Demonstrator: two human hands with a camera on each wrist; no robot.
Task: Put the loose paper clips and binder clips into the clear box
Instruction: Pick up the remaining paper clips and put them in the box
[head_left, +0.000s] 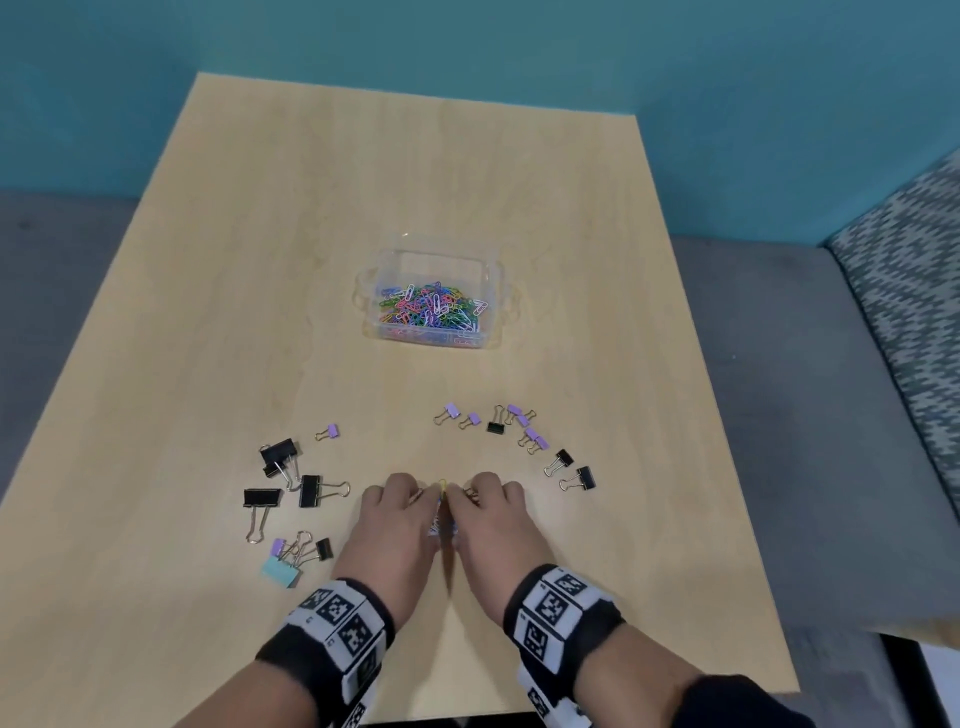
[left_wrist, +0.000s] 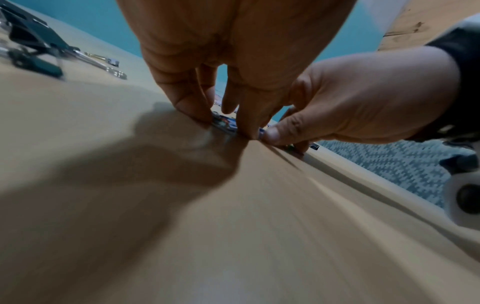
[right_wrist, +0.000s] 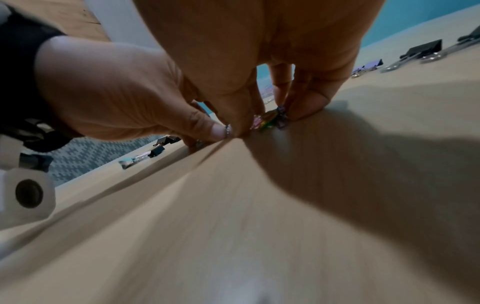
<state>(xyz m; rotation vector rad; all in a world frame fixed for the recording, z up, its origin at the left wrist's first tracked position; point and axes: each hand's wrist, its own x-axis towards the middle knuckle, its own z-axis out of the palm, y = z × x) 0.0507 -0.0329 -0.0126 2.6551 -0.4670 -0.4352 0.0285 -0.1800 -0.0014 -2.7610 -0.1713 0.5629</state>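
Note:
A clear box (head_left: 370, 318) stands mid-table, holding many coloured paper clips. Near the front edge my left hand (head_left: 395, 519) and right hand (head_left: 493, 519) lie side by side, fingers curled down onto the table around a small heap of coloured paper clips (head_left: 442, 517). The left wrist view shows the heap (left_wrist: 224, 123) squeezed between both hands' fingertips, and the right wrist view shows it (right_wrist: 270, 121) under the right fingers. Black binder clips (head_left: 311, 491) lie to the left. Small purple and black binder clips (head_left: 535, 439) lie to the right.
The wooden table (head_left: 467, 182) is bare beyond the box. A teal and purple binder clip cluster (head_left: 291, 561) sits by the left wrist. A lone purple clip (head_left: 332, 431) lies left of centre. A patterned cushion (head_left: 909, 286) borders the table's right side.

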